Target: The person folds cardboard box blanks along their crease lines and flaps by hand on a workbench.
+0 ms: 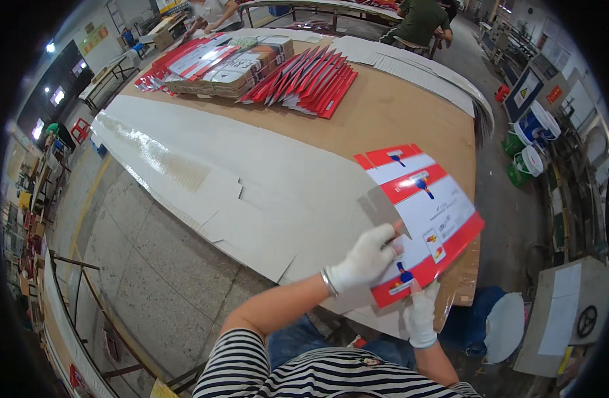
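Red-and-white flat carton (420, 219) looks light, stiff, bendable; left hand (365, 259) presses flat on it, right hand (420, 317) pinches its near edge.

There is one view only, from a camera worn on the person's head, so no second view shares any part of the scene. It looks steeply down and forward over the person's striped shirt (304, 371), which fills the lower edge. The brown table (390, 113) runs away from the shirt toward the upper edge, its far end small and distant. The gloved left hand (365, 260) and right hand (420, 317) sit close above the shirt, near the lens. The wide fisheye bends the table's edges, and a dark round rim closes the corners. The floor (152, 265) lies left of the table.
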The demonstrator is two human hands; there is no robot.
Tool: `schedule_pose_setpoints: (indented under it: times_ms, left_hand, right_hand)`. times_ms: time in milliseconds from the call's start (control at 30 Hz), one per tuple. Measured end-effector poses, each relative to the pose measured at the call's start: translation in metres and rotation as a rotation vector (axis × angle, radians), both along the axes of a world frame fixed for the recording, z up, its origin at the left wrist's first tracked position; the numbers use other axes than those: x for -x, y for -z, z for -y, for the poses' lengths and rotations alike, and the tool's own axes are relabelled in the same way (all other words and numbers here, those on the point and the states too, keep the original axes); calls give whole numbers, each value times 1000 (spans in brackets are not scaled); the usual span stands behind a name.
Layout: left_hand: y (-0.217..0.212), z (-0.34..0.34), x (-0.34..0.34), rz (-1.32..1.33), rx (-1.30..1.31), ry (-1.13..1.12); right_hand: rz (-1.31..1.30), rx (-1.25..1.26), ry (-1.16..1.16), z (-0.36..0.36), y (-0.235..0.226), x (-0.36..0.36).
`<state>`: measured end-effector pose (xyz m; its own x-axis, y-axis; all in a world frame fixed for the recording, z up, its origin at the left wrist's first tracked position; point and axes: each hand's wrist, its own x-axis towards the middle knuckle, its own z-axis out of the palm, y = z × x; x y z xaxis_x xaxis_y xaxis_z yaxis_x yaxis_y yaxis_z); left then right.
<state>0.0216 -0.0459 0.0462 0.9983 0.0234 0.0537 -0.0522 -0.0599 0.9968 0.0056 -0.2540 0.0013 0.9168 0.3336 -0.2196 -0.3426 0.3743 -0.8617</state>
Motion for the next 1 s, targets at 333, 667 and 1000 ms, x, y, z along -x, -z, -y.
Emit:
schedule_pose_setpoints:
  times_ms: [333, 667, 1000]
  left_hand:
    - [60, -127, 63, -133, -1123, -273]
    - [66, -139, 64, -209, -1091, -223]
    - [67, -134, 83, -193, -1158, -266]
  right_hand:
    - [408, 841, -178, -51, -4, -258]
    - [522, 674, -209, -403, 67, -450]
    - [998, 865, -1207, -157, -32, -198]
